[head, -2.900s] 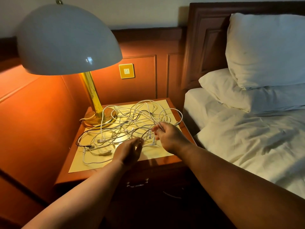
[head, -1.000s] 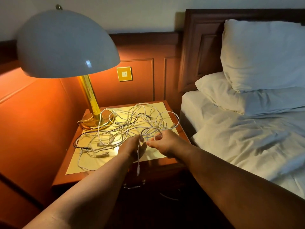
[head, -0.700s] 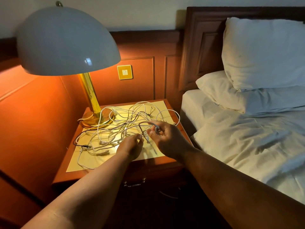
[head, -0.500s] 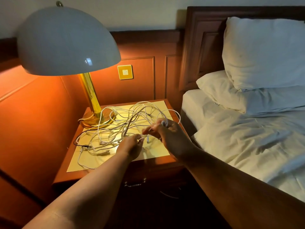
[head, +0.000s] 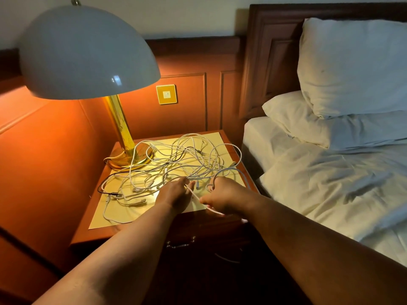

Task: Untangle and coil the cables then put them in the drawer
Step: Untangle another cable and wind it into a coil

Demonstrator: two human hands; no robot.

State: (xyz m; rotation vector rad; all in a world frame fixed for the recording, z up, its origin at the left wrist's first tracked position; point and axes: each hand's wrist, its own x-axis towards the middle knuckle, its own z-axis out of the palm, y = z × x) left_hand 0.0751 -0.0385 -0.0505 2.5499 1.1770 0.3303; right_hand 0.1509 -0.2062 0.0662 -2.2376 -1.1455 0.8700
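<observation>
The cables lie in one loose tangle on the desk, beside the base of the lamp and near the bed. Compared with half a second ago, the right hand has moved back from over the tangle toward the front edge of the desk, and a straight piece of one white cable now runs between the two hands. The grip of the right hand is clenched on this white cable, with a small loop at its fingers. The left hand grasps the same cable nearer the tangle, as far as I can see. I judge that one cable is now coming free from the others. The coiling has only started, and the drawer below is not yet opened.
</observation>
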